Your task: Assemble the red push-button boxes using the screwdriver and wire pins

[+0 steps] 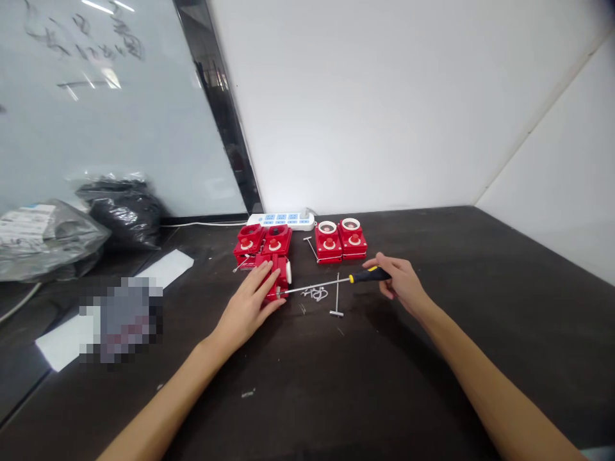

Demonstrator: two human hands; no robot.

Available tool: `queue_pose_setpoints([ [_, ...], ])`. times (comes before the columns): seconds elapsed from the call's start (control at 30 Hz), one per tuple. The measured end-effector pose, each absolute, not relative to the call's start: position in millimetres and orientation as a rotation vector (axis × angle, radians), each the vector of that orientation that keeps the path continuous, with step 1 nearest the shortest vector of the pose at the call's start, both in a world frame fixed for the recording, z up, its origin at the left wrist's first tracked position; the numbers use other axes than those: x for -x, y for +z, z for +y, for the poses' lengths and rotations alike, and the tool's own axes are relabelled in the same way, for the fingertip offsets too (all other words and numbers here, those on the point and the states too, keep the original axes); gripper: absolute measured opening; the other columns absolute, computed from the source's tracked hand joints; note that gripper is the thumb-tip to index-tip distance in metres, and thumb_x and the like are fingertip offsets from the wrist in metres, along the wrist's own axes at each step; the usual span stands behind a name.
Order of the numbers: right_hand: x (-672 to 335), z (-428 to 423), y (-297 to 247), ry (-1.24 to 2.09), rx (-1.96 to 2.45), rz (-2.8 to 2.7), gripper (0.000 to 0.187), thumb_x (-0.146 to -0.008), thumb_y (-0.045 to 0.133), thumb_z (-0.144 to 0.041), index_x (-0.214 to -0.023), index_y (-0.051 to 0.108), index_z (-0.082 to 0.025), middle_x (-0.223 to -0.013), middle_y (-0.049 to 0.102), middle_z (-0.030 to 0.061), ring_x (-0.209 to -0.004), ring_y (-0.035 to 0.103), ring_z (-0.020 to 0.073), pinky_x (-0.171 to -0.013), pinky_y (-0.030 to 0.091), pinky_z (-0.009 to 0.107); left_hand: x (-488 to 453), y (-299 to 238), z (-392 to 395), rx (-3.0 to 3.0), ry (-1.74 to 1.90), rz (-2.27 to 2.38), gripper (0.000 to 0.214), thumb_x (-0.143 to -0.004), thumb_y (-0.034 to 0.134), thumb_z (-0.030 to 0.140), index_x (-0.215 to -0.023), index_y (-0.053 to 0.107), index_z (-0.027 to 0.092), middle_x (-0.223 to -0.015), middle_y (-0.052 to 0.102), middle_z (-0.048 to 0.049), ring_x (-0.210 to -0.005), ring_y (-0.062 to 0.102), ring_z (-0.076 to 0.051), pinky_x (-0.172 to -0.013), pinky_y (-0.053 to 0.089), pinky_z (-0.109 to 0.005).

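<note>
Red button boxes [329, 246], five, screwdriver [369, 275] in right hand [402, 282]

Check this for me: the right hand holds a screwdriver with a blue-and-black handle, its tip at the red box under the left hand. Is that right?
Not quite: the handle of the screwdriver is yellow and black, not blue and black, as the head view shows. The right hand holds it, its tip at the red box under the left hand.
</note>
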State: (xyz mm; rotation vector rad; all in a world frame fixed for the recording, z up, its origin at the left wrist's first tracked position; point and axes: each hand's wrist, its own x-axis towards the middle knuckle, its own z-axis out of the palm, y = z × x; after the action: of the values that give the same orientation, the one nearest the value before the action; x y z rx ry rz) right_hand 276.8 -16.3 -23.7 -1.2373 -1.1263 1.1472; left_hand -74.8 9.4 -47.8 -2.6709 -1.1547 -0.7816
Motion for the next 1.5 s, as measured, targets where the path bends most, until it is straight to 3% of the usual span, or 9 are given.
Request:
queue_pose_setpoints([
  [0.07,-275.5,-16.3,-23.9,1.103,1.231,-1.098,0.031,-0.078,0.065,-0.042,-0.088,0.074,-0.015,-0.068,0.064,0.0045,-0.039,0.037,0.0061,-0.038,0.021,0.024,75.1,-48.0,9.4,2.671,-0.778,-1.143,0.06,-0.095,0.05,0.046,-0.148,0.035,0.023,-0.151,0.04,-0.0146,-0.14,0.037,-0.031,-0.112,0.037,-0.053],
  [0.2,-273.6,-17.3,-22.2,1.225,1.11,-1.035,0.029,-0.07,0.068,-0.031,-0.095,0.073,-0.017,-0.092,0.071,0.0095,-0.057,0.054,0.0128,-0.045,0.035,0.025,75.1,-47.5,9.0,2.668,-0.762,-1.134,0.06,-0.095,0.051,0.044,-0.148,0.035,0.023,-0.151,0.04,-0.0149,-0.14,0.036,-0.03,-0.112,0.037,-0.053],
  [0.27,-272.3,-17.5,-22.1,1.269,1.137,-0.978,0.031,-0.073,0.066,-0.039,-0.093,0.072,-0.015,-0.089,0.071,0.0114,-0.053,0.056,0.0137,-0.042,0.035,0.026,74.8,-46.8,8.7,2.666,-0.757,-1.134,0.059,-0.095,0.051,0.044,-0.147,0.036,0.022,-0.151,0.04,-0.0151,-0.14,0.036,-0.03,-0.112,0.038,-0.052],
  [0.43,-268.7,-16.4,-25.2,1.19,1.259,-0.93,0.038,-0.076,0.067,-0.051,-0.088,0.071,-0.015,-0.075,0.068,0.0081,-0.034,0.035,0.0035,-0.035,0.015,0.021,74.4,-45.7,8.0,2.671,-0.763,-1.153,0.059,-0.095,0.051,0.045,-0.147,0.036,0.023,-0.152,0.039,-0.0137,-0.14,0.036,-0.031,-0.112,0.037,-0.052],
  [1.0,-267.9,-16.3,-25.0,1.191,1.266,-0.954,0.034,-0.072,0.071,-0.045,-0.088,0.071,-0.015,-0.077,0.068,0.0064,-0.037,0.044,0.0055,-0.036,0.018,0.021,75.1,-47.1,8.2,2.67,-0.759,-1.156,0.06,-0.094,0.051,0.045,-0.147,0.037,0.021,-0.152,0.039,-0.0141,-0.141,0.035,-0.03,-0.112,0.037,-0.051],
  [1.23,-269.1,-13.7,-27.9,1.077,1.293,-0.993,0.034,-0.077,0.067,-0.047,-0.083,0.072,-0.014,-0.071,0.06,0.003,-0.039,0.032,0.0026,-0.035,0.017,0.021,75.1,-47.3,8.7,2.667,-0.78,-1.144,0.06,-0.094,0.052,0.044,-0.148,0.035,0.023,-0.151,0.04,-0.0137,-0.14,0.037,-0.031,-0.112,0.037,-0.052],
  [1.3,-271.9,-15.0,-25.4,1.099,1.23,-1.019,0.027,-0.074,0.07,-0.038,-0.089,0.073,-0.016,-0.081,0.063,0.004,-0.046,0.041,0.0053,-0.038,0.025,0.02,75.3,-47.3,8.8,2.661,-0.771,-1.141,0.061,-0.094,0.052,0.044,-0.148,0.035,0.022,-0.151,0.04,-0.0144,-0.14,0.036,-0.031,-0.111,0.038,-0.052],
  [1.4,-276.4,-17.1,-20.9,1.245,1.1,-1.036,0.032,-0.068,0.071,-0.029,-0.098,0.072,-0.018,-0.099,0.066,0.0078,-0.064,0.056,0.0125,-0.047,0.039,0.022,75.4,-47.7,8.9,2.661,-0.768,-1.135,0.06,-0.095,0.052,0.044,-0.148,0.035,0.022,-0.151,0.04,-0.0146,-0.14,0.036,-0.031,-0.112,0.038,-0.052],
  [1.5,-278.4,-17.5,-19.1,1.296,1.196,-1.036,0.033,-0.076,0.064,-0.039,-0.096,0.072,-0.015,-0.086,0.066,0.0094,-0.05,0.048,0.0099,-0.038,0.028,0.022,75.2,-47.6,8.9,2.667,-0.77,-1.134,0.06,-0.094,0.052,0.044,-0.148,0.036,0.022,-0.151,0.04,-0.0145,-0.14,0.036,-0.031,-0.112,0.037,-0.052],
])
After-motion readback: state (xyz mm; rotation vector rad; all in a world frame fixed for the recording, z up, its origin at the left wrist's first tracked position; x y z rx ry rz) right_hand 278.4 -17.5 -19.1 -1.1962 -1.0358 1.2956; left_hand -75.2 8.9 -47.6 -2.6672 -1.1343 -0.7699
